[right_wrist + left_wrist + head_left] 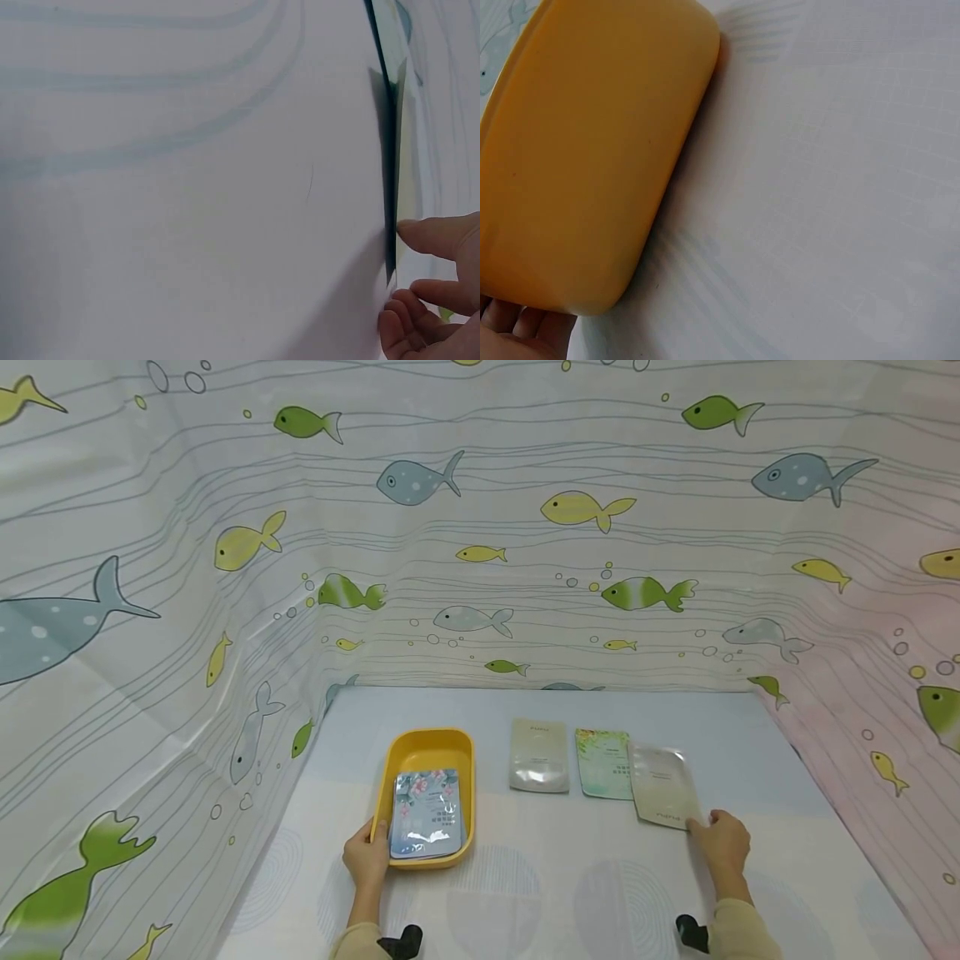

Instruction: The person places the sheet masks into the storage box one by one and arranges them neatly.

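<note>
My left hand (367,857) grips the left side of a yellow plastic basin (430,739), thumb at the rim; in the left wrist view, fingers (536,330) touch the outside of the basin wall. A shiny blue packet with pink flowers (426,814) lies in the basin. On the right, my right hand (722,843) pinches the lower right corner of a flat beige packet (663,785). That packet overlaps the edge of a green floral packet (603,764). Seen edge-on in the right wrist view, the packet (405,172) has the thumb against it.
Another beige packet (539,756) lies left of the green one. Everything rests on a pale table (540,877) with printed circles. Fish-print sheeting (480,585) surrounds the table at the back and sides.
</note>
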`<act>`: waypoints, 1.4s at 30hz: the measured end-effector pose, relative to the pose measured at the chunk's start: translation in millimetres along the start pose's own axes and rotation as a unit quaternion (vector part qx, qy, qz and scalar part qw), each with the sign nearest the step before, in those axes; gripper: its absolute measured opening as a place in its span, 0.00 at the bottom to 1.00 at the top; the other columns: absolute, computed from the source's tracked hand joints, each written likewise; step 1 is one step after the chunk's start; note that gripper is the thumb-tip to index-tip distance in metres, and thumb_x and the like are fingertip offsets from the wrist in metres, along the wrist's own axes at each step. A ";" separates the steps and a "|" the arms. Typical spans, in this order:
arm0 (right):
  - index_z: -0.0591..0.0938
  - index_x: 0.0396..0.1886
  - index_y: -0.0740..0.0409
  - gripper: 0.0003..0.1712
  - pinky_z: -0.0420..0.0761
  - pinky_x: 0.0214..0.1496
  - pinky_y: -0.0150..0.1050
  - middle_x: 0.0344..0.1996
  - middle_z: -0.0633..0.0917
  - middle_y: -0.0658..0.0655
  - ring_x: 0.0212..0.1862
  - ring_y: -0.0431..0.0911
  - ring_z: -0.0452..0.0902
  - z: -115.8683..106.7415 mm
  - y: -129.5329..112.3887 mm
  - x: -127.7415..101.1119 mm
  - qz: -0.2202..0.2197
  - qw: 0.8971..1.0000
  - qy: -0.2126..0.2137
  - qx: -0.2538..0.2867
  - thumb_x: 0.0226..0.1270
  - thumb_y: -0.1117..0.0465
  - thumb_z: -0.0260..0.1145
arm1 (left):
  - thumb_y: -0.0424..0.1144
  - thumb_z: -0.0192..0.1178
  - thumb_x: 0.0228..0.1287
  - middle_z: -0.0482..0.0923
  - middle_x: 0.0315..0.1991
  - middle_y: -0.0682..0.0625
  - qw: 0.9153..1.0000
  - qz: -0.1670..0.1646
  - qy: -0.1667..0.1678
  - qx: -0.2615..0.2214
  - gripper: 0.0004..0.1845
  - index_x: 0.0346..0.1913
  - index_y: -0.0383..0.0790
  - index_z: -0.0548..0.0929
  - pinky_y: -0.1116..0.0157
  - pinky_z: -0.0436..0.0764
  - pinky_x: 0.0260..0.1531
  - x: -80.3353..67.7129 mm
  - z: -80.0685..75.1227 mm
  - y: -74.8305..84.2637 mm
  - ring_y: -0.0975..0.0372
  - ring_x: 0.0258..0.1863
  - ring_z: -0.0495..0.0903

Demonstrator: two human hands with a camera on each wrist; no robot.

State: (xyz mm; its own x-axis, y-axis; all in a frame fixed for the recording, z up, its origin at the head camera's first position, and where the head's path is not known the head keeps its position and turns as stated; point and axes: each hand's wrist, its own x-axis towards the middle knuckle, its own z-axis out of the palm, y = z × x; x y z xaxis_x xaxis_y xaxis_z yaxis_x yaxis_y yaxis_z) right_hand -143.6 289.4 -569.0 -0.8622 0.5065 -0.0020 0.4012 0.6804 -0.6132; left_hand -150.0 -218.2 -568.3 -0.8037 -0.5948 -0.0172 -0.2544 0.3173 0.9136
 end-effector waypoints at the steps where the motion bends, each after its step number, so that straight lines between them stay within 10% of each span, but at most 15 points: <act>1: 0.72 0.47 0.84 0.28 0.70 0.50 0.62 0.45 0.75 0.81 0.47 0.74 0.70 0.2 -0.4 -0.2 0.000 1.000 0.000 0.001 0.54 0.62 0.63 | 0.31 0.53 0.66 0.74 0.51 0.27 1.000 0.001 0.000 -0.001 0.17 0.53 0.20 0.75 0.47 0.75 0.51 0.1 -0.2 0.3 0.38 0.53 0.74; 22: 0.77 0.45 0.80 0.23 0.77 0.40 0.45 0.31 0.82 0.72 0.34 0.58 0.80 -5.8 -1.6 6.8 0.093 0.988 -0.065 0.104 0.52 0.66 0.60 | 0.31 0.53 0.66 0.74 0.52 0.27 1.000 -0.004 -0.003 -0.006 0.17 0.53 0.20 0.75 0.47 0.74 0.51 0.5 -0.1 0.5 0.38 0.54 0.73; 24: 0.71 0.51 0.84 0.26 0.80 0.36 0.38 0.23 0.82 0.65 0.27 0.49 0.81 -8.0 1.2 7.6 0.116 0.969 -0.105 0.192 0.55 0.69 0.59 | 0.31 0.52 0.66 0.74 0.52 0.27 1.000 -0.005 -0.004 -0.007 0.18 0.54 0.20 0.75 0.47 0.74 0.51 0.6 -0.5 0.2 0.38 0.54 0.73; 30: 0.54 0.60 0.88 0.33 0.83 0.32 0.31 0.22 0.80 0.50 0.24 0.40 0.82 -16.2 9.0 7.9 0.171 0.868 -0.208 0.417 0.59 0.77 0.57 | 0.31 0.52 0.66 0.74 0.52 0.27 1.000 -0.003 -0.006 -0.008 0.18 0.54 0.20 0.75 0.47 0.74 0.51 0.4 -1.1 -0.2 0.38 0.54 0.73; 37: 0.53 0.65 0.83 0.40 0.82 0.43 0.33 0.28 0.81 0.51 0.31 0.42 0.84 -21.9 19.1 3.5 0.174 0.821 -0.248 0.483 0.58 0.76 0.64 | 0.31 0.52 0.66 0.74 0.52 0.27 1.000 0.002 -0.001 -0.006 0.17 0.53 0.20 0.75 0.46 0.74 0.52 0.2 -1.4 -1.5 0.37 0.54 0.73; 42: 0.81 0.40 0.59 0.16 0.83 0.41 0.34 0.26 0.81 0.50 0.30 0.43 0.84 -21.5 21.5 -2.8 0.184 0.803 -0.221 0.522 0.55 0.78 0.64 | 0.31 0.52 0.66 0.74 0.51 0.27 1.000 0.001 -0.002 -0.006 0.17 0.53 0.20 0.75 0.47 0.75 0.51 1.2 0.2 -3.0 0.38 0.53 0.74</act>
State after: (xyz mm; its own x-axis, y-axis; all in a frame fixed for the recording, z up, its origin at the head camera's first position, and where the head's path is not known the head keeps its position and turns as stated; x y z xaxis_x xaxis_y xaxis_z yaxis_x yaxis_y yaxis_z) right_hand -125.9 314.0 -565.2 -0.8625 0.1772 -0.4741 0.3757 -0.4034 -0.8343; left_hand -150.4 -219.8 -571.1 -0.8061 -0.5916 -0.0166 -0.2463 0.3098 0.9183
